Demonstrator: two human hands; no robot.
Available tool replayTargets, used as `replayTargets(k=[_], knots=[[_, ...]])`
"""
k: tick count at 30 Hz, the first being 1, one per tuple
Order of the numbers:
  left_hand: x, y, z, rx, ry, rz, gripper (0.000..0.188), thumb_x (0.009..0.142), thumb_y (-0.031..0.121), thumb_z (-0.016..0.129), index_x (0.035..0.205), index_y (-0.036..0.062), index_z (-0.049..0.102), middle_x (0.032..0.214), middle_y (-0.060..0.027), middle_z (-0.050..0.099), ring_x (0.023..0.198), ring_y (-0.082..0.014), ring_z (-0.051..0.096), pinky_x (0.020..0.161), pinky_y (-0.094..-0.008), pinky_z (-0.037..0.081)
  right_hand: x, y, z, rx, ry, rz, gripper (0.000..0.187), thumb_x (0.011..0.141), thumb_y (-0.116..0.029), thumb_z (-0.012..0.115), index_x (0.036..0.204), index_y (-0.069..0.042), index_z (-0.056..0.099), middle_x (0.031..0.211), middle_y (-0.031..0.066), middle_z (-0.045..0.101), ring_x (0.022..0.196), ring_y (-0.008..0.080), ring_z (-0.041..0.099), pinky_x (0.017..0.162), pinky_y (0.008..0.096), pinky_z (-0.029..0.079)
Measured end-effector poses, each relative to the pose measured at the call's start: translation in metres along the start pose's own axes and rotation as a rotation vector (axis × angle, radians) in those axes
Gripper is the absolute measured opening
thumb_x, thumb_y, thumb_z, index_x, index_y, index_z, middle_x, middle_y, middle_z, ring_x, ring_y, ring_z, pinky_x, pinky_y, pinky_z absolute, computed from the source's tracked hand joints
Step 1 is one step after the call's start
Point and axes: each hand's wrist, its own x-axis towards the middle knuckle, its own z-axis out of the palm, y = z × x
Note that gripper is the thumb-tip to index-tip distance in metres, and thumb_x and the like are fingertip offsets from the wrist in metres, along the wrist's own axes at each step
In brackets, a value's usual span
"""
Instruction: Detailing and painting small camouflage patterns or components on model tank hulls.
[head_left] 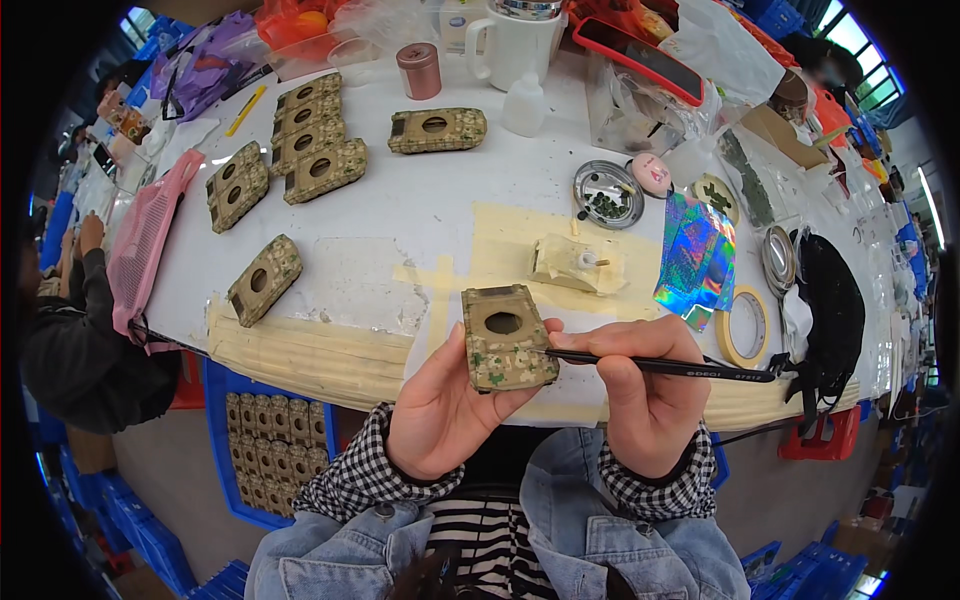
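A camouflage-painted model tank hull (504, 360) with a round hole in its top lies in my left hand (440, 415), tilted toward me above the table's near edge. My left fingers and thumb close around its sides. In my right hand (645, 390) are slim black tweezers (735, 374), pinched between thumb and fingers. Their tip touches or hovers just over the hull's right side; whether it grips anything is too small to tell. Beyond the hands stands a tape-wrapped block (580, 265) with a small peg. Another camouflage hull (265, 280) lies to the left.
Several hulls (435, 130) lie farther back. Right are a metal dish (578, 190) of small dark green parts, shiny holographic sheets (690, 265), a tape roll (723, 330) and a black bag (835, 310). A blue crate (215, 430) of hulls stands below left; a person's sleeve (90, 340) shows there.
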Motion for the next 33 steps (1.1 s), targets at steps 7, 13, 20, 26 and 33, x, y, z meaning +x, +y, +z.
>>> replayTargets(k=[7,13,20,26,33], knots=[[0.0004,0.0004,0.0007,0.011,0.009,-0.003,0.054,0.101,0.035,0.025,0.140,-0.0029,0.023,0.140,-0.0299,0.029,0.126,-0.0335,0.042,0.105,-0.0407,0.042,0.0008,-0.0003,-0.0013,-0.030,-0.018,-0.010,0.012,0.088,-0.004,0.061,0.097,0.004,0.059,0.095,0.0119,0.066,0.087,0.0175,0.064,0.078,0.0277,0.050],[0.0002,0.0005,0.0002,-0.026,-0.007,-0.009,0.054,0.102,0.035,0.025,0.140,-0.0027,0.024,0.140,-0.0295,0.029,0.128,-0.0328,0.041,0.107,-0.0405,0.041,0.0020,-0.0016,0.0012,0.226,0.034,0.095,0.013,0.091,-0.007,0.058,0.099,0.004,0.056,0.096,0.0123,0.065,0.088,0.0150,0.062,0.081,0.0277,0.048],[0.0006,0.0010,-0.0015,-0.032,0.002,-0.012,0.053,0.102,0.035,0.025,0.140,-0.0029,0.024,0.139,-0.0295,0.030,0.128,-0.0333,0.040,0.107,-0.0407,0.040,0.0006,0.0011,-0.0016,0.062,0.008,0.070,0.012,0.091,-0.007,0.059,0.097,0.003,0.058,0.094,0.0109,0.065,0.083,0.0125,0.060,0.076,0.0242,0.047],[0.0009,0.0011,-0.0006,0.003,0.012,-0.007,0.054,0.102,0.035,0.025,0.139,-0.0033,0.023,0.139,-0.0295,0.030,0.127,-0.0337,0.041,0.107,-0.0408,0.041,0.0019,0.0016,-0.0023,0.019,-0.017,0.046,0.011,0.090,-0.006,0.060,0.097,0.003,0.059,0.093,0.0099,0.065,0.084,0.0129,0.060,0.075,0.0248,0.047],[0.0021,0.0021,-0.0034,-0.064,-0.035,-0.024,0.056,0.101,0.036,0.027,0.141,-0.0028,0.020,0.141,-0.0322,0.025,0.127,-0.0347,0.041,0.107,-0.0406,0.041,0.0041,0.0007,-0.0060,0.235,0.128,-0.035,0.024,0.094,-0.017,0.054,0.104,0.005,0.054,0.091,0.0149,0.064,0.082,0.0174,0.064,0.076,0.0268,0.049]])
